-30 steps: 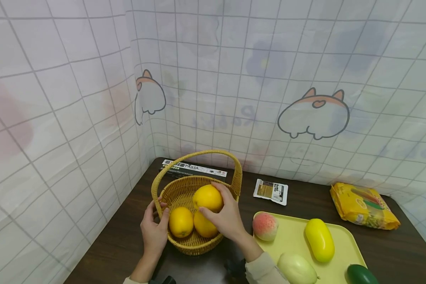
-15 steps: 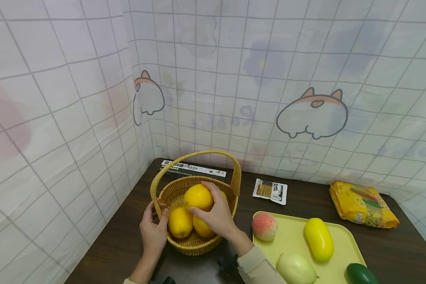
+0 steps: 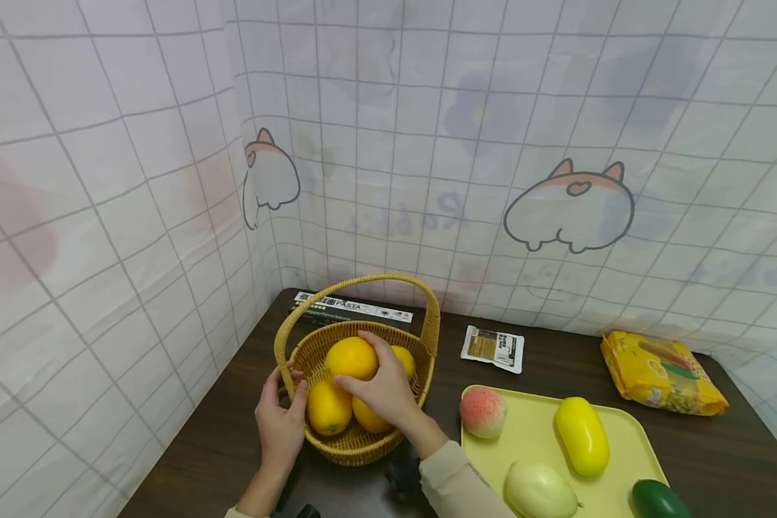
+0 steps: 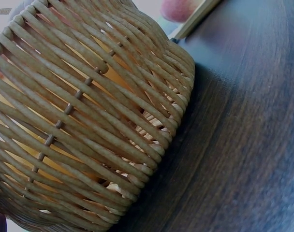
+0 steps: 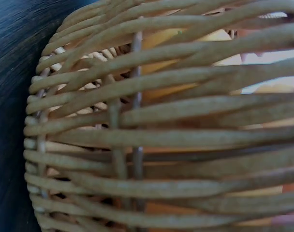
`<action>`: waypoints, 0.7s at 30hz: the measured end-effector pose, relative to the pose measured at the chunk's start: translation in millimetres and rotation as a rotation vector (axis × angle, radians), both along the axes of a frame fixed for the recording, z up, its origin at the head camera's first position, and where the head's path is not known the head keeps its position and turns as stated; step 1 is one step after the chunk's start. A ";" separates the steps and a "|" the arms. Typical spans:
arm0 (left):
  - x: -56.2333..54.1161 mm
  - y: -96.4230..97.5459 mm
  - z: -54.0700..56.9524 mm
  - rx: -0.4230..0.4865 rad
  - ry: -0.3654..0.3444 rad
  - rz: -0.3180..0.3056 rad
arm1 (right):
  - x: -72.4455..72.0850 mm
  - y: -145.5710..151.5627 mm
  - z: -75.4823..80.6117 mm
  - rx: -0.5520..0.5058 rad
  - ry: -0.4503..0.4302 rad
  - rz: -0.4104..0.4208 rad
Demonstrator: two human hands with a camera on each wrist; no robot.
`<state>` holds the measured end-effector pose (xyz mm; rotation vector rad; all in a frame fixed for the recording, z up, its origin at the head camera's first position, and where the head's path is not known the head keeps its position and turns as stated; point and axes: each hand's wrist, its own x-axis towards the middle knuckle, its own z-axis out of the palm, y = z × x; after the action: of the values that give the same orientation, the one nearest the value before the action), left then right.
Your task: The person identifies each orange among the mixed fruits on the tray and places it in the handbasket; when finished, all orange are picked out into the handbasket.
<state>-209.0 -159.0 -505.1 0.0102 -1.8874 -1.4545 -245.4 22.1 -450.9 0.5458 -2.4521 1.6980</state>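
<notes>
A woven basket [image 3: 352,455] with a tall arched handle stands on the dark table. My left hand [image 3: 280,417] grips its left rim at the foot of the handle. Inside the basket, my right hand [image 3: 387,385] holds a yellow-orange fruit [image 3: 350,357] between thumb and fingers, above the others. Below it lie a left front fruit [image 3: 328,411] and a right front fruit [image 3: 367,417], partly hidden by the hand. Another fruit [image 3: 404,360] shows behind the fingers. Both wrist views are filled by the basket's woven wall [image 4: 89,111], with orange-yellow showing through the gaps.
To the right, a yellow tray [image 3: 644,439] bears a peach [image 3: 483,412], an oblong yellow fruit [image 3: 583,437], a pale green fruit [image 3: 540,489] and a dark green one [image 3: 659,500]. Behind are a pasta box [image 3: 356,311], a flat packet [image 3: 493,349] and a yellow bag [image 3: 663,374].
My right hand has carried its fruit leftward within the basket, uncovering another fruit at the right. The left hand has stayed at the rim.
</notes>
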 end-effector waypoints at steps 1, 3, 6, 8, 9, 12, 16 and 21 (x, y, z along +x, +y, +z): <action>-0.2 -0.2 0.0 0.000 -0.001 0.000 | -0.9 -0.4 0.3 -0.008 -0.017 -0.004; -0.5 -0.3 -0.2 -0.001 0.003 0.002 | -3.2 -0.9 0.1 -0.027 -0.045 -0.010; -1.0 -0.1 -0.7 -0.005 0.004 0.008 | -5.6 -0.5 -1.0 -0.046 -0.069 -0.018; -1.0 0.3 -0.7 -0.005 0.000 0.009 | -6.8 0.2 -2.5 -0.049 -0.066 -0.019; -1.0 0.5 -0.5 -0.005 -0.003 0.008 | -6.9 0.8 -3.3 -0.050 -0.063 -0.023; -0.9 0.7 0.2 -0.001 -0.012 0.003 | -7.2 2.1 -5.9 -0.073 -0.049 -0.028; -0.5 0.7 0.8 0.000 -0.015 -0.001 | -4.6 3.2 -7.3 -0.094 -0.032 -0.023; 0.4 1.0 1.3 0.004 -0.017 -0.003 | 0.5 3.2 -6.6 -0.049 0.032 -0.007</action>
<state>-208.7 -158.0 -503.7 0.0221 -1.8989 -1.4648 -244.9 25.2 -457.5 0.5537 -2.3805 1.7280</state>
